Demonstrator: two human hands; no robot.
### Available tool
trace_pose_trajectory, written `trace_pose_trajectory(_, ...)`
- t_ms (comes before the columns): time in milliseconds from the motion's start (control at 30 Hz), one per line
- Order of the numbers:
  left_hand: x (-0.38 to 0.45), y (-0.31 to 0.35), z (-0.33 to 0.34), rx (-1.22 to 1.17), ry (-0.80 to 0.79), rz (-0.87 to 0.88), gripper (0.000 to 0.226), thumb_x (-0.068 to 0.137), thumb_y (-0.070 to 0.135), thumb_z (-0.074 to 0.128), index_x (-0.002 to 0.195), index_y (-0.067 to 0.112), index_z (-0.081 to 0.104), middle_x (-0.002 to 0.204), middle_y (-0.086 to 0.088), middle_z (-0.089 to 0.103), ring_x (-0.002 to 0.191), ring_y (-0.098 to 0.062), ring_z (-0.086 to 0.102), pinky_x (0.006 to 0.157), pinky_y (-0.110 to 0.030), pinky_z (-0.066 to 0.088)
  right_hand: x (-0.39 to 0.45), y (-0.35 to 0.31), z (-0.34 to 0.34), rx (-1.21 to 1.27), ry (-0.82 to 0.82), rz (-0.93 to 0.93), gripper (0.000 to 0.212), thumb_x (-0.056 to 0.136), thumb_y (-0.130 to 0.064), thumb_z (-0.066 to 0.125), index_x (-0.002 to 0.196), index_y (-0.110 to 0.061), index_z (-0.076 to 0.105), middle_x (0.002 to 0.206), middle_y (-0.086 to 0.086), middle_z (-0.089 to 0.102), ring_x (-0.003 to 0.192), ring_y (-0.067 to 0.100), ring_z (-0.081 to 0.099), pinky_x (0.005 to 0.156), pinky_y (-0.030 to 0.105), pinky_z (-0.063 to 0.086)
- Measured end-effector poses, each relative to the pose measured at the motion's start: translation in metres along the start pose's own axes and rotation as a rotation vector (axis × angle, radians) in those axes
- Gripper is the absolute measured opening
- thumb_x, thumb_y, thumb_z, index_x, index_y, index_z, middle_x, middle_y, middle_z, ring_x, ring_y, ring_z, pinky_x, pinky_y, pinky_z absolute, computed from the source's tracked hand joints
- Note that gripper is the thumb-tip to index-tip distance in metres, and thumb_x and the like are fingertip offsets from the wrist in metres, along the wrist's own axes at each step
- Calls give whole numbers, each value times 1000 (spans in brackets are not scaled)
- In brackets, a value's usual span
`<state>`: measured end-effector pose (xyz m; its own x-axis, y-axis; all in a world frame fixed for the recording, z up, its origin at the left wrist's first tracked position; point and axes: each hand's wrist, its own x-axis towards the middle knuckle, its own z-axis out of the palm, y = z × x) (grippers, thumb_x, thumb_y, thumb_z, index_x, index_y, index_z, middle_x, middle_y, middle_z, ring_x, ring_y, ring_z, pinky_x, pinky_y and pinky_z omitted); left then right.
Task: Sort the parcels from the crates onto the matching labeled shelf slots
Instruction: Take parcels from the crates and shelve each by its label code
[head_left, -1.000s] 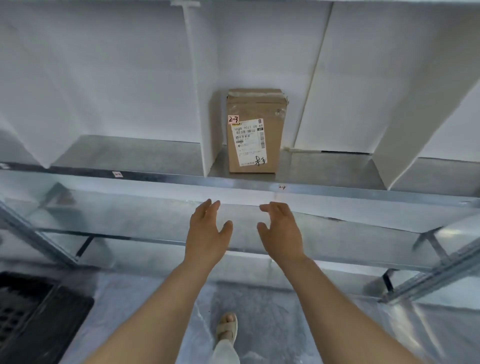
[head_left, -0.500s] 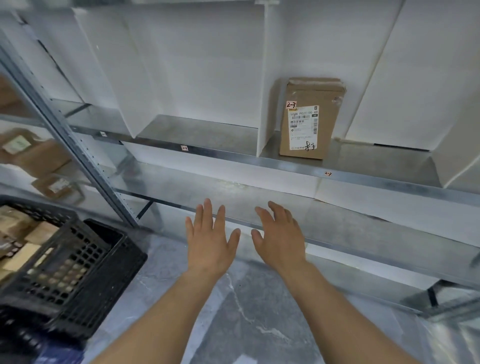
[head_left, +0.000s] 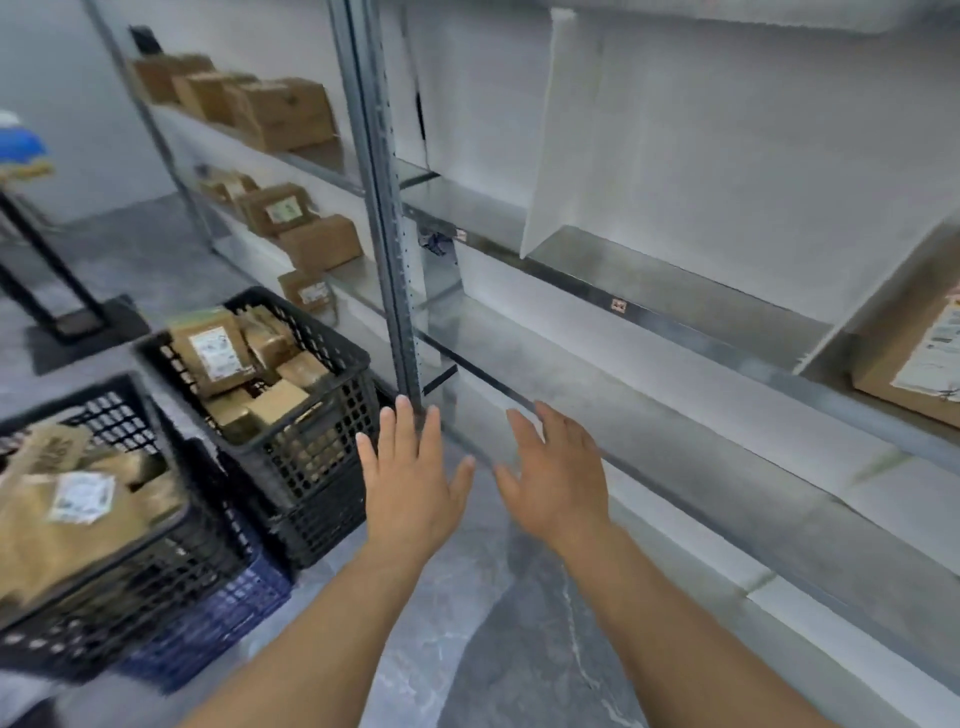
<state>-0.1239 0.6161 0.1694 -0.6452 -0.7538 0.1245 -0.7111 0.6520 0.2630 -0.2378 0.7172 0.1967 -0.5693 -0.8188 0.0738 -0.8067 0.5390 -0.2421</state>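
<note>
My left hand (head_left: 410, 483) and my right hand (head_left: 558, 475) hang empty in front of me, fingers spread, palms down, above the floor beside the metal shelf (head_left: 675, 322). A brown labelled parcel (head_left: 914, 358) stands in a shelf slot at the far right edge, partly cut off. To the left, a black crate (head_left: 311, 441) holds several brown parcels (head_left: 213, 353). A nearer black crate (head_left: 156, 582) at the left edge is also full of parcels (head_left: 72, 499). Small red slot labels (head_left: 618, 305) sit on the shelf's front rail.
A steel upright post (head_left: 389, 208) divides two shelf bays. The left bay carries several cardboard boxes (head_left: 280, 111) on its levels. White dividers (head_left: 561, 135) split the right bay into slots. A blue crate (head_left: 223, 613) sits under the near black one. A black stand (head_left: 52, 291) is at far left.
The view has swung left: the shelved parcel slid to the right edge and the two crates came into view. Both hands stayed empty and open, drifting toward the crates.
</note>
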Motion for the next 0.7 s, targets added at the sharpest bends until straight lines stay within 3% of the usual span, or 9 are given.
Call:
trace_pose_trajectory(67, 7, -38, -8, 6, 11, -48, 80, 85, 59, 19, 142, 8, 41, 151, -22, 28, 140, -39, 26, 111, -59, 16, 16, -39, 9, -31, 25, -69, 65, 86, -42, 62, 141, -15, 42, 147, 18, 36, 132, 34, 40, 111, 45, 27)
trace_pose_trajectory(133, 15, -74, -16, 25, 27, -86, 73, 86, 56, 28, 134, 6, 51, 143, -25, 42, 131, -42, 41, 101, -64, 28, 34, -72, 22, -29, 66, -115, 64, 67, -37, 81, 121, -9, 61, 124, 23, 58, 107, 39, 60, 92, 48, 47)
trace_pose_trajectory(167, 18, -90, -21, 30, 25, -102, 71, 86, 55, 30, 132, 6, 53, 140, -25, 44, 129, -43, 44, 99, -65, 31, 43, -88, 27, -19, 68, -128, 64, 62, -35, 84, 116, -8, 64, 118, 23, 61, 100, 40, 63, 87, 49, 50)
trace_pose_trajectory(333, 32, -168, -36, -16, 26, -183, 75, 86, 57, 24, 137, 8, 48, 146, -24, 38, 136, -40, 35, 106, -63, 24, 78, -167, 53, -7, 67, -216, 59, 73, -38, 70, 123, -9, 60, 123, 21, 59, 108, 39, 60, 91, 50, 47)
trace_pose_trajectory(433, 33, -214, -48, -40, 61, -245, 77, 88, 62, 18, 148, 14, 30, 156, -17, 18, 145, -32, 15, 114, -56, 8, 94, -215, 70, 5, 54, -271, 58, 81, -42, 65, 129, -11, 55, 126, 17, 57, 111, 35, 57, 95, 47, 46)
trace_pose_trajectory(533, 32, -263, -54, -55, 70, -337, 70, 96, 57, 30, 152, 20, 11, 160, -9, 0, 147, -24, 3, 118, -47, 5, 106, -261, 90, 35, 9, -340, 56, 80, -42, 64, 125, -11, 59, 117, 14, 62, 103, 32, 62, 85, 44, 50)
trace_pose_trajectory(700, 16, -327, -54, -133, 86, -510, 72, 94, 53, 38, 152, 21, 9, 160, -7, 3, 146, -23, 9, 117, -43, 14, 120, -321, 118, 45, -95, -481, 54, 79, -44, 54, 120, -9, 61, 107, 11, 64, 90, 31, 65, 66, 40, 54)
